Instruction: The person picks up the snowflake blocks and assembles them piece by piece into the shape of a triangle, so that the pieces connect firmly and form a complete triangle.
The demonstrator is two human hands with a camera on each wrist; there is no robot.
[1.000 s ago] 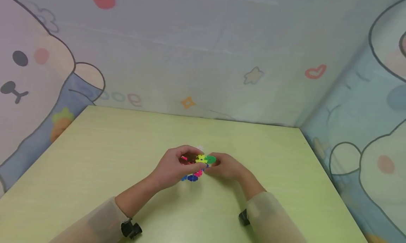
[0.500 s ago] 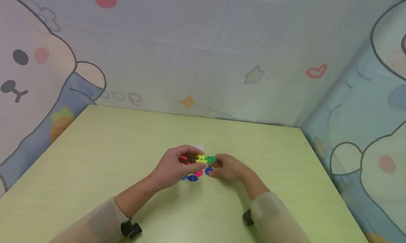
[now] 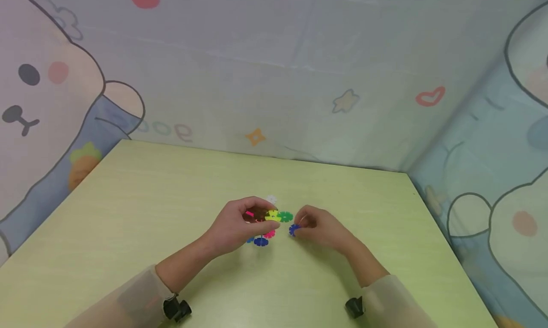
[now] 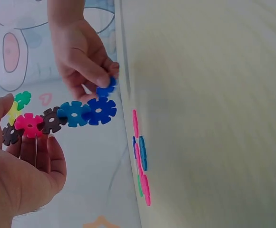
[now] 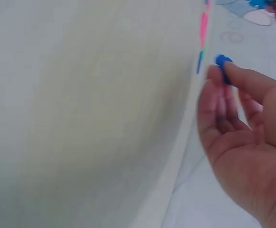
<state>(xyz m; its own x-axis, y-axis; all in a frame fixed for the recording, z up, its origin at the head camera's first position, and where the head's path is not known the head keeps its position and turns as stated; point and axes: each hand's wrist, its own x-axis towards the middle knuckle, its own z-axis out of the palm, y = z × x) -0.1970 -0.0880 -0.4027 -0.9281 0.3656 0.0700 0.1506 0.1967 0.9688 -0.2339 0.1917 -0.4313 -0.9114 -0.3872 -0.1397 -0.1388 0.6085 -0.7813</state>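
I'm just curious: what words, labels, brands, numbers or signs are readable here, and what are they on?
"oo": faint rounded letters on the printed wall covering; the letter after them, perhaps "e" or "g", is too blurred to be sure of.
No lettering can be made out on the flower-shaped discs or black wrist devices.

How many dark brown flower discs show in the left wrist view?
2: one dark brown disc between a pink disc and a teal disc; another dark brown disc below the yellow disc, by the left hand. More may be hidden behind that hand.
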